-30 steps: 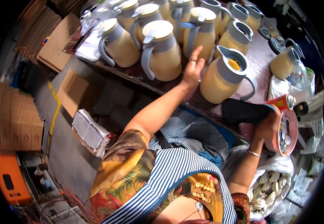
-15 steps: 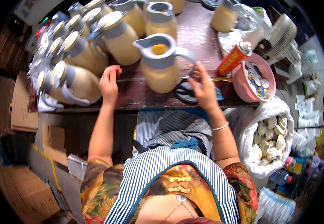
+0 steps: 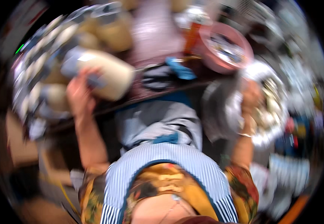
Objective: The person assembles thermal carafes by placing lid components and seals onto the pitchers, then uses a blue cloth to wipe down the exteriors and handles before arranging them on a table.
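My left hand is closed on a cream jug with a grey-blue collar. The jug tilts sideways near the table's front edge, its base to the right. Behind it stands an upright cream jug with a grey top. Off to the right, my right hand is at the mouth of a white plastic bag with pale round pieces inside. Motion blurs this hand's fingers, so whether it grips anything is unclear. A dark round object lies on the table between the hands.
Many more jugs crowd the table's left side. A pink bowl with small parts sits at the right, beside a red can. Blue cloth lies at the front edge. Cardboard boxes stand lower left.
My left hand has gone from empty to gripping a tilted jug. My right hand has left the upright jug's handle and moved right to the bag. The view has shifted and turned.
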`<act>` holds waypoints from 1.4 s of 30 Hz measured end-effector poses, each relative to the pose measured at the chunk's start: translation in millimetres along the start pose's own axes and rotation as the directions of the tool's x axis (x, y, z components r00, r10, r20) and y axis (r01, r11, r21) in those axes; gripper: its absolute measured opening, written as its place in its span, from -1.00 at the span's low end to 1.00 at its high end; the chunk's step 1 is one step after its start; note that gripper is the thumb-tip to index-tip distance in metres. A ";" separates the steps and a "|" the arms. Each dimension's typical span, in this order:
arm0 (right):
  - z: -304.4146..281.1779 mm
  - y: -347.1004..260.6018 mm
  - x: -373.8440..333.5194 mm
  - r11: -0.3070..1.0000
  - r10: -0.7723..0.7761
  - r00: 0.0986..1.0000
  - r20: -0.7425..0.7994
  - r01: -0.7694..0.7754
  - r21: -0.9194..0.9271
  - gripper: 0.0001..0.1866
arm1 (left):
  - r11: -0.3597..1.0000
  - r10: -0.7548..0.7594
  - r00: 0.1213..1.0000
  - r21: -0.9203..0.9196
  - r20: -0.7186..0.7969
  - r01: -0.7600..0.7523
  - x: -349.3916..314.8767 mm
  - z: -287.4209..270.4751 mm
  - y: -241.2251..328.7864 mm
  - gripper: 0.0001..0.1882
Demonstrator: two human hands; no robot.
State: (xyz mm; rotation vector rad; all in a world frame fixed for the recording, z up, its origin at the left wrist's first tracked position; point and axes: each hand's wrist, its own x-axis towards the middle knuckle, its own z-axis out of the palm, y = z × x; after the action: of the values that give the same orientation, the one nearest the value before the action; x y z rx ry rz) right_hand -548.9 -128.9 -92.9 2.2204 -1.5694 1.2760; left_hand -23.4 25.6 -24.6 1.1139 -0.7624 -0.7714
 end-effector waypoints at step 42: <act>64.1 -317.1 97.0 -0.018 -0.950 0.275 -0.150 0.430 0.903 -0.40 | 0.992 -0.004 0.988 0.128 0.152 -0.016 -87.3 -7.8 41.0 -0.61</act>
State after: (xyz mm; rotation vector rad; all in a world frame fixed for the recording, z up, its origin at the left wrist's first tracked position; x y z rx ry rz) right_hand -241.6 -90.8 42.0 3.3208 0.8816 1.0241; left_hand -56.2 113.2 0.3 1.1770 -0.9544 -0.8179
